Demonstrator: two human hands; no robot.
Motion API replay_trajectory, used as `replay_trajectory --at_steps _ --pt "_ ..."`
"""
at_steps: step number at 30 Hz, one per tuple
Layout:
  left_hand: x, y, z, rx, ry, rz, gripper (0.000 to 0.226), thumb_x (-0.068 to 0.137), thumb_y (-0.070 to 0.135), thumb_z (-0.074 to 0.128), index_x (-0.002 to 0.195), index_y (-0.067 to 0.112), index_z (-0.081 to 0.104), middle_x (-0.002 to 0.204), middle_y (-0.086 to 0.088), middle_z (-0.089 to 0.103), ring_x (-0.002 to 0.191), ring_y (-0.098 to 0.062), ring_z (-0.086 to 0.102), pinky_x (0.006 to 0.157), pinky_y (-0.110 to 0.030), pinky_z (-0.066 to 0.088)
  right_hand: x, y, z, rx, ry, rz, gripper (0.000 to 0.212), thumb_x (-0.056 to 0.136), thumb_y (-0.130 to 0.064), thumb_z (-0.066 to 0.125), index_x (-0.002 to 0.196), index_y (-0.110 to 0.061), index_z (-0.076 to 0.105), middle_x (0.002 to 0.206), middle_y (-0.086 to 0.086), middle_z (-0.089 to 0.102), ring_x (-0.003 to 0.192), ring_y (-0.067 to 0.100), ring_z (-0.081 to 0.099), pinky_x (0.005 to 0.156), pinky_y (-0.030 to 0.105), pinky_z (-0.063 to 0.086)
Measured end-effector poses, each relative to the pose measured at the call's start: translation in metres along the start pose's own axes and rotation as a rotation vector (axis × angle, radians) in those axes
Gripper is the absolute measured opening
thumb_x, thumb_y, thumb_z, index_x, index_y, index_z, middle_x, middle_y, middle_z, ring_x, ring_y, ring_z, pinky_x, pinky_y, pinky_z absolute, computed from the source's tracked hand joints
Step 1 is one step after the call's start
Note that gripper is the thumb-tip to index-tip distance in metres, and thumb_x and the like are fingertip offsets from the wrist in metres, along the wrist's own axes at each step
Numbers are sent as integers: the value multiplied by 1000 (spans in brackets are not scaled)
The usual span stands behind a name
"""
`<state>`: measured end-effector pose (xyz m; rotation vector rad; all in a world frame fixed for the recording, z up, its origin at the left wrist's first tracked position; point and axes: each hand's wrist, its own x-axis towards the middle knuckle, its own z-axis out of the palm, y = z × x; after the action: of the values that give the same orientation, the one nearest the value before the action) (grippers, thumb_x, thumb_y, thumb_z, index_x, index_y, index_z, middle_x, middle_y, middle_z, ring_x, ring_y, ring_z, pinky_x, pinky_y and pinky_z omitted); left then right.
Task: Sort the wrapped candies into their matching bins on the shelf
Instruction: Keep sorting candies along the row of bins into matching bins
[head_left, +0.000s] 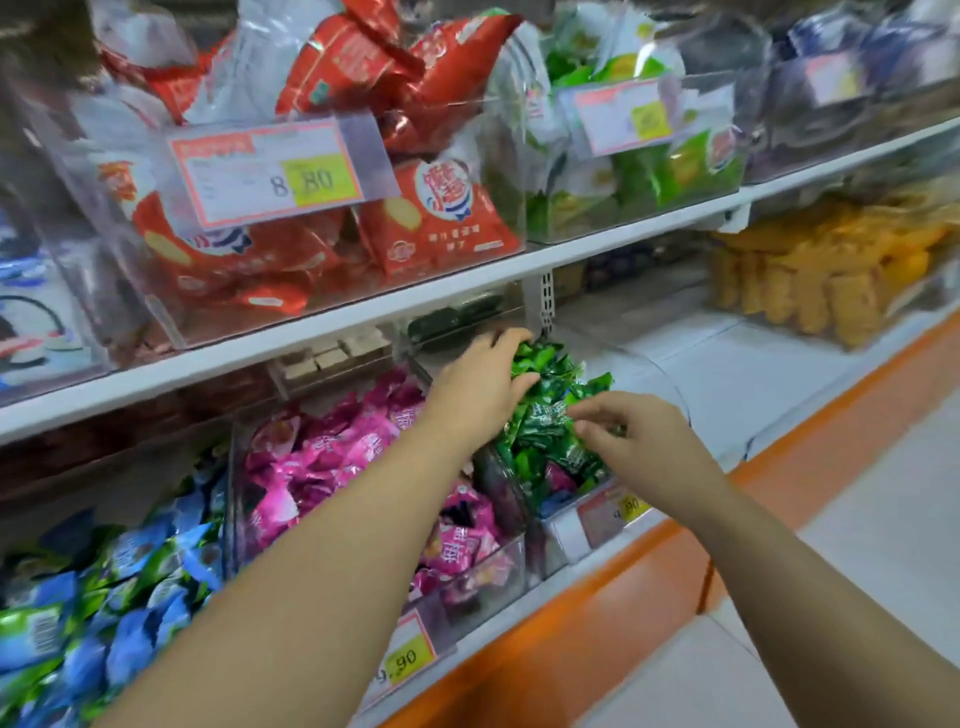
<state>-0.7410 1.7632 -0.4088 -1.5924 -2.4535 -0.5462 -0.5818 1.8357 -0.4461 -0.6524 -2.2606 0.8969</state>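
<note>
- Now left hand (483, 387) lies flat on green candies (543, 439).
- Right hand (644, 441) curls beside them; hold unclear.
- Pink stray (560, 477) sits just below, nearer right.

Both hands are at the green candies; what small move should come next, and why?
Probably the right hand should dip lower and pick the pink candy out from the green candies, since it lies in their bin, beside the pink bin.

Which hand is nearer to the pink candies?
Left. The left hand touches the green candies just beside the pink candies; the right hand sits farther right.
</note>
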Motion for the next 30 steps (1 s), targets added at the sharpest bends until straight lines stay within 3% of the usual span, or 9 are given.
replay_trajectory --at_steps 5,9,13,16,18,22,25,27,30 --pt "19 -12 11 157 -417 -77 60 97 56 31 151 35 16 161 -7 4 144 -35 19 115 -49 23 4 10 1 -5 -21 19 23 92 -19 58 113 -16 68 106 -7 65 91 -2 51 69 -8 33" --pt "24 -17 10 160 -593 -141 62 97 60 18 151 37 -3 159 -1 -15 146 -37 -6 118 -51 3 5 14 3 -39 -56 44 24 93 -20 57 114 -20 67 116 -7 64 96 -2 49 70 -5 32" --pt "8 -21 0 -69 -420 -120 61 98 56 23 152 34 5 160 -7 4 147 -31 5 119 -48 8 2 9 4 -72 -89 63 23 94 -25 56 114 -25 66 121 -8 62 96 6 56 80 19 43" --pt "-19 -28 -15 -159 -190 -59 55 99 45 37 150 29 22 155 -5 27 142 -25 27 116 -47 20 -1 -2 7 -77 -76 31 22 94 -25 56 114 -26 66 111 -6 64 76 13 63 64 19 47" --pt "-41 -37 -24 -114 -132 -16 48 98 42 41 145 31 34 150 0 36 138 -20 32 113 -52 24 -3 -12 10 -77 -51 -20 22 93 -24 56 112 -25 66 112 -8 64 84 21 65 71 22 50" --pt "-85 -62 -39 -47 -107 53 36 96 45 44 129 36 53 136 13 49 126 -12 44 106 -56 31 -6 -35 19 -44 -51 -133 21 92 -20 57 111 -21 67 109 -10 63 71 4 61 66 10 43" --pt "-113 -72 -49 -61 -111 179 34 93 43 48 122 31 61 125 12 57 118 -7 50 105 -44 36 -9 -53 28 -38 -125 -201 22 92 -20 58 112 -20 68 102 -11 62 89 4 56 78 12 43" --pt "-128 -73 -53 -12 -174 218 33 95 43 49 126 35 58 131 14 52 124 -4 42 110 -41 30 -10 -60 36 -83 -201 -238 24 91 -24 59 114 -21 67 110 -11 62 101 6 54 83 17 42" --pt "-141 -75 -55 220 -368 219 45 94 58 41 137 47 41 152 13 27 142 -9 14 118 -50 8 -8 -63 49 -157 -293 -263 26 90 -27 61 115 -24 67 120 -5 62 113 16 51 97 36 43"
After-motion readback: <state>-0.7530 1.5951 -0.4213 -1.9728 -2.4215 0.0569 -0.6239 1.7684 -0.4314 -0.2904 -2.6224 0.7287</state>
